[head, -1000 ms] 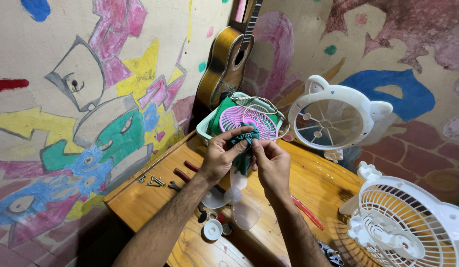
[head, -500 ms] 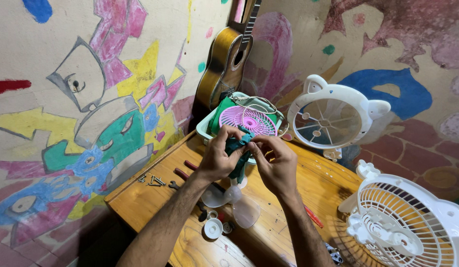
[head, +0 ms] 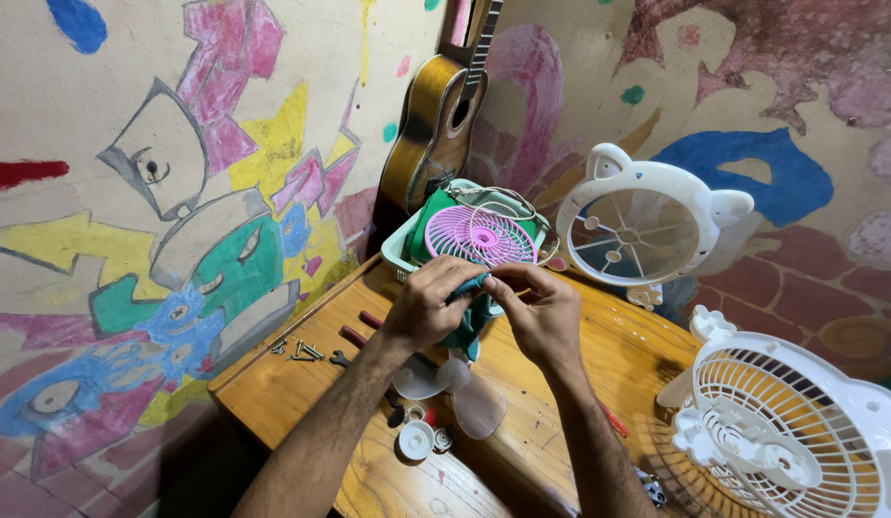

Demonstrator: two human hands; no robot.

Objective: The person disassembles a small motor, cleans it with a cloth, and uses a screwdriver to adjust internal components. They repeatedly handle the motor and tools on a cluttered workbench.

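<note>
Fingertips of both hands met over a small teal fan part [head: 470, 317], pinching its top from either side. The left hand [head: 428, 305] curled over the left edge; the right hand [head: 539, 315] closed on the right, thumb and forefinger pressed together. Most of the part was hidden behind the fingers, so its shape was hard to make out; the visible piece hung downward, long axis roughly vertical, above the wooden table [head: 302, 384]. Below lay a clear fan blade [head: 465, 393] and a white cap [head: 416, 439]. Behind stood a basket [head: 399, 251] holding a pink grille [head: 479, 235].
</note>
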